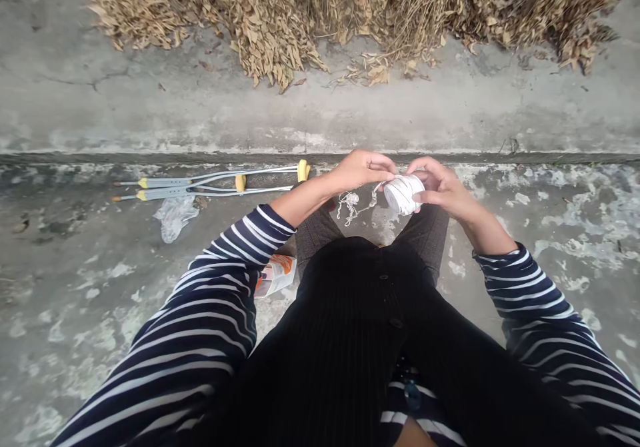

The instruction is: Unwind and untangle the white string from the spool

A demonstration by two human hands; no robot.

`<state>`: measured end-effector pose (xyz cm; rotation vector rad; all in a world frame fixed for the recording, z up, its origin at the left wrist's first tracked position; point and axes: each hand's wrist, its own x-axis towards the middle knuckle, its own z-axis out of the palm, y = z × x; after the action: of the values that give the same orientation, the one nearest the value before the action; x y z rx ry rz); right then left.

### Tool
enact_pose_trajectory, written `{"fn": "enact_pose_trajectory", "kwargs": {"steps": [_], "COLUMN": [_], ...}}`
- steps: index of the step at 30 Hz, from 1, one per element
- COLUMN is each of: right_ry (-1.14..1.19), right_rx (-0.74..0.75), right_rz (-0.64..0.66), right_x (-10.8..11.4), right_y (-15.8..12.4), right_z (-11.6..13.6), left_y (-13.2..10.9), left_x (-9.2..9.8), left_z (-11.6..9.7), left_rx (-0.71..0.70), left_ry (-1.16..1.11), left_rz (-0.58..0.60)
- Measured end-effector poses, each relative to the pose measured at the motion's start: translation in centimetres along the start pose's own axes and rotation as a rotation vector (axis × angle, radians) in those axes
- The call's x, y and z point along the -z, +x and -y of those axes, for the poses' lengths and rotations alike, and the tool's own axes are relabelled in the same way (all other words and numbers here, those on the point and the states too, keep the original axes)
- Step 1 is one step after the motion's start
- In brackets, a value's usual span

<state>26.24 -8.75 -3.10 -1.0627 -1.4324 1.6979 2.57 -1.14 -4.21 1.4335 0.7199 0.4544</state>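
Note:
A white roll of wound strip (399,196), marked with thin dark lines, is held up in front of my knees. My right hand (440,184) grips it from the right, thumb in front and fingers over the top. At its upper left, my left hand (364,169) is closed, its fingertips pinching the strip where it meets the roll. A loose white strand (349,206) hangs from there in a tangled bunch, low between my legs. Part of the left fingertips' grip is hidden.
A pair of grey crutches (200,184) with yellow pads lies on the concrete at left, beside a crumpled clear plastic bag (175,217). An orange-and-white box (277,275) sits by my left leg. Beyond a concrete step (200,120) are heaps of dry leaves (320,14).

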Motion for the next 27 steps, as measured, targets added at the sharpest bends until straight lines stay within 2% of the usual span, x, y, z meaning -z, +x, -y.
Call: {"fn": "enact_pose_trajectory", "kwargs": {"steps": [3,6,9,13,15,18,23,27], "right_ry": [0.003,-0.048,-0.098,-0.172,-0.224,-0.266,-0.29,-0.279], "right_rx": [-0.039,-0.04,0.012,0.102,0.14,0.141,0.125,0.077], "right_rz": [-0.003,-0.023,-0.043,0.004,0.019,0.044,0.116,0.132], "right_x": [-0.3,-0.4,-0.3,-0.3,-0.5,-0.7,-0.5,-0.4], "right_y": [-0.1,-0.1,-0.1,-0.2,0.0,0.2,0.3,0.2], "right_z": [0.4,0.6,0.7,0.8,1.0,1.5,1.8,1.5], "left_y": [-0.3,-0.5,-0.6,0.0,0.8,2.1,3.2,3.1], "left_x": [0.0,0.4,1.2,2.9,3.6,4.2,3.9,3.6], "left_z": [-0.5,-2.0,-3.8,-5.1,-5.2,-5.1,-4.8,-4.4], "left_rx": [-0.05,-0.094,-0.008,0.101,0.09,0.061,0.058,0.077], "left_ry": [0.123,0.314,0.35,0.281,0.27,0.279,0.291,0.285], "left_rz": [0.005,0.034,0.089,0.21,0.221,0.17,0.114,0.138]}}
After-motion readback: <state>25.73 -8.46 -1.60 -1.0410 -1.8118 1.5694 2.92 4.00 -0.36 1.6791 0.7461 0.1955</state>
